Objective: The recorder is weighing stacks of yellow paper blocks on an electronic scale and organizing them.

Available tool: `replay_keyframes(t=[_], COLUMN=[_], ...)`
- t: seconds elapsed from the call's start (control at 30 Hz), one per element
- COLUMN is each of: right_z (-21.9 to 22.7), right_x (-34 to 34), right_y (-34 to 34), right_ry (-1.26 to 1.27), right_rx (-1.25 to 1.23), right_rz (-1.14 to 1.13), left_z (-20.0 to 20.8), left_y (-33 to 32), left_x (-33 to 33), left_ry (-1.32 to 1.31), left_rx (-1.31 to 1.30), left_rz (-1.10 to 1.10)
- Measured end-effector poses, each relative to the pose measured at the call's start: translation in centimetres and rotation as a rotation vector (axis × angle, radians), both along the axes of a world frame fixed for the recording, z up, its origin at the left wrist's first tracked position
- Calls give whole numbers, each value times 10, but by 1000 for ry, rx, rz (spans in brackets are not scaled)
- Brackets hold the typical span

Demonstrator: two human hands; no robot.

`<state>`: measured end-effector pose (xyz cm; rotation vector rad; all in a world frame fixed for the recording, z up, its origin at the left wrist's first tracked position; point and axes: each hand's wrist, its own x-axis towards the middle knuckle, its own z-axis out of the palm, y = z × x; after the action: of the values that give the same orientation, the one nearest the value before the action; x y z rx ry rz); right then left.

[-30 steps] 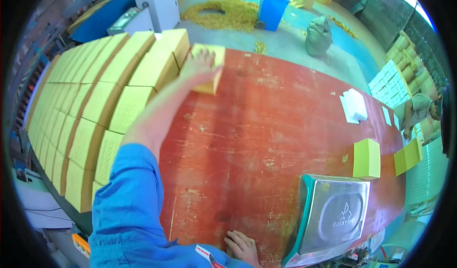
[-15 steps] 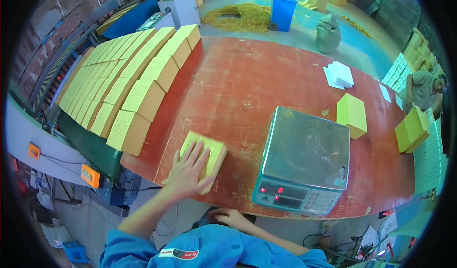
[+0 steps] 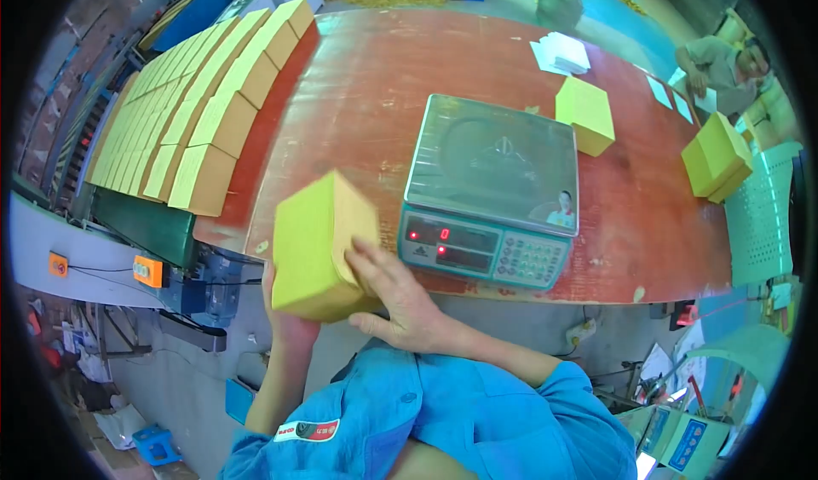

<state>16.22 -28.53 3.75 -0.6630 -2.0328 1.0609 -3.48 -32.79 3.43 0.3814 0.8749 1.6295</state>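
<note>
Both hands clasp one yellow box, left hand beneath, right hand on its side, at nine o'clock of the digital scale; its platform sits bare, so weighing remains.

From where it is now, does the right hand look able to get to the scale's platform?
Probably yes. The right hand rests on the yellow box just in front of the scale, whose steel platform lies bare, with nothing between them. But both hands grip the box, the left hand underneath.
</note>
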Motion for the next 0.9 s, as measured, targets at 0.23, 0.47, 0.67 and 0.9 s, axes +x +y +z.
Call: replay_keyframes(t=[0.23,0.47,0.67,0.9], right_z=[71,66,62,104], right_x=[65,118,94,-1], right_y=[75,102,99,70], right_ry=[-350,-599,-795,-523], right_rx=[535,452,509,624], right_rz=[-535,-546,-617,-743], left_z=[-17,-31,4,-20], left_y=[139,135,112,143], left_x=[121,148,-111,-384], left_ry=[-618,-857,953,2142], left_rx=[263,88,-67,-700], left_rz=[-369,-648,-422,291])
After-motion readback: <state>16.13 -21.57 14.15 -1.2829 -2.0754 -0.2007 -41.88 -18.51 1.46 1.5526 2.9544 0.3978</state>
